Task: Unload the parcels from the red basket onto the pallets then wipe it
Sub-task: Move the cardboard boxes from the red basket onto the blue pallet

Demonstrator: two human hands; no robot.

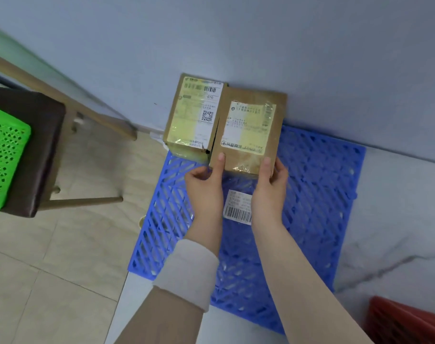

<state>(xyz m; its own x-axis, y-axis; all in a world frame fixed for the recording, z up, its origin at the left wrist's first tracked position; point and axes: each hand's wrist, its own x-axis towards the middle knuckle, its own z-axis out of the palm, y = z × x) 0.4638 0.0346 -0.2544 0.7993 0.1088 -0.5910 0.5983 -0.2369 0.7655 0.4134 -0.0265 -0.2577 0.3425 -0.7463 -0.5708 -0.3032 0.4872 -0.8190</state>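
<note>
A blue lattice pallet [318,194] lies on the floor against the wall. On its far left corner stands a brown cardboard parcel [191,117] with a yellowed label. Both of my hands hold a second brown parcel [251,125] right beside it: my left hand [206,184] grips its near left edge, my right hand [271,182] its near right edge. Below my hands a clear plastic-wrapped parcel with a barcode label [237,207] lies flat on the pallet. A corner of the red basket [410,321] shows at the bottom right.
A dark-cushioned stool [35,155] with wooden legs stands at the left, carrying a green perforated basket [3,155]. Beige floor tiles [62,256] lie to the left of the pallet, a marble-patterned floor [397,219] to its right. The grey wall [236,45] bounds the far side.
</note>
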